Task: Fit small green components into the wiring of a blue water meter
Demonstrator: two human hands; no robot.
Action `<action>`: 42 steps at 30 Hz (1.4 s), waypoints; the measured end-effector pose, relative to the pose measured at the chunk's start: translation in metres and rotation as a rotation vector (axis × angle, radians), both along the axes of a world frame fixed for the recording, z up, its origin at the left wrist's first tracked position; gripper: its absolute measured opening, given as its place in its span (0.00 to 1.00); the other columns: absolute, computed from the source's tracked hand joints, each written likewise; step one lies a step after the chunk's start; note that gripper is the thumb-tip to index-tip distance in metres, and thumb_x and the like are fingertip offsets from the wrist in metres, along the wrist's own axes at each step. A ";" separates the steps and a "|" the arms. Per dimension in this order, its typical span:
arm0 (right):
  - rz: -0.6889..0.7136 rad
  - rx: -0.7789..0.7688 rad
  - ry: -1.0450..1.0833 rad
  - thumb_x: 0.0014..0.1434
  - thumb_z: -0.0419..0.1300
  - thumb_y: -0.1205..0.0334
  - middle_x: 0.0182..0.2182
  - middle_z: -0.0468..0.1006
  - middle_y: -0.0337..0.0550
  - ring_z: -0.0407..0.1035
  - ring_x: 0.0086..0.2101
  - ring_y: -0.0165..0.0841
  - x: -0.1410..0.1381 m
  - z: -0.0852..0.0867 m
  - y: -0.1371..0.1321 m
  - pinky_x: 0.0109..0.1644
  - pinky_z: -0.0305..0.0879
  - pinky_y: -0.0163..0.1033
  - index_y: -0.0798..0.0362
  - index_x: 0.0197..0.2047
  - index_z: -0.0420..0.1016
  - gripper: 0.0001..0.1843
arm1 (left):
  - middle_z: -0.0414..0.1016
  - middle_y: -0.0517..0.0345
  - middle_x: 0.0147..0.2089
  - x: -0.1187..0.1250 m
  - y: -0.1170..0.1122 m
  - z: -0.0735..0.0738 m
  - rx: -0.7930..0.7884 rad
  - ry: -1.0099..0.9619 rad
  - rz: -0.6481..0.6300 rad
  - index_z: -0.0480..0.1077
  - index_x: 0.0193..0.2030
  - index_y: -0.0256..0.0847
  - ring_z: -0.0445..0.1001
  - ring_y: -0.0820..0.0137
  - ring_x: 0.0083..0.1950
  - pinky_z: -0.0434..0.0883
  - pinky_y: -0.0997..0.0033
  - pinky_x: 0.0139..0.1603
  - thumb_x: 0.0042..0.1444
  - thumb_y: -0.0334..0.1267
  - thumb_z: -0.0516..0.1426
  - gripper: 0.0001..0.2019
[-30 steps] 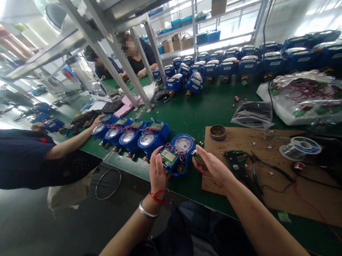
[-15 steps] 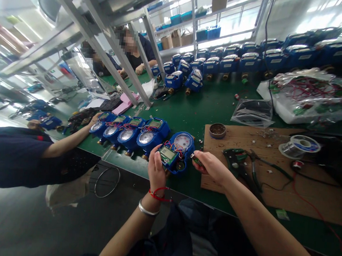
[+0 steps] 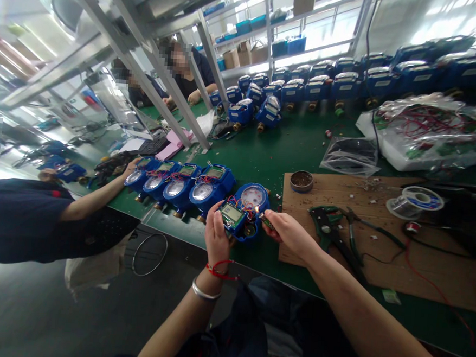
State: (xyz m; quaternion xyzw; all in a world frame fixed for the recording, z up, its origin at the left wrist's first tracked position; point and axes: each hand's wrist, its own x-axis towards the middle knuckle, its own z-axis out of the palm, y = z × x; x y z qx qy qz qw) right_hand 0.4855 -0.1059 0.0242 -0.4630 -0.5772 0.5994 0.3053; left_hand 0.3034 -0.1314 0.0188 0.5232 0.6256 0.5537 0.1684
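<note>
Pinching a lit lighter [image 3: 266,221], right hand [image 3: 289,234] aims its flame up-left at the meter [image 3: 244,211] gripped by left hand [image 3: 216,237].

Green bench [image 3: 289,149] bears blue meters [image 3: 180,185] (rowed) and a board [image 3: 378,264].

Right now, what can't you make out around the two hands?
Head view only:
- Small green item in the right hand: mostly hidden by its fingers, too small to identify.
- Display text on the blue meter: too small.
- Meter's near side: covered by the left hand.
- Wire joints: blurred.
</note>
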 end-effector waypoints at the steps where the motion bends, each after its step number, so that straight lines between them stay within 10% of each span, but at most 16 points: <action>1: -0.005 0.002 -0.001 0.61 0.42 0.42 0.17 0.61 0.37 0.54 0.19 0.26 0.000 0.000 0.000 0.24 0.48 0.34 0.54 0.23 0.62 0.26 | 0.71 0.48 0.51 0.000 0.000 0.000 0.000 0.001 -0.002 0.68 0.53 0.38 0.71 0.66 0.50 0.69 0.70 0.49 0.67 0.47 0.43 0.20; 42: -0.037 0.112 -0.042 0.63 0.41 0.41 0.19 0.64 0.38 0.58 0.22 0.29 0.000 0.000 -0.003 0.25 0.52 0.34 0.54 0.24 0.64 0.28 | 0.72 0.48 0.50 -0.002 0.002 -0.002 -0.021 -0.038 -0.009 0.68 0.53 0.38 0.71 0.66 0.49 0.69 0.69 0.48 0.67 0.47 0.43 0.21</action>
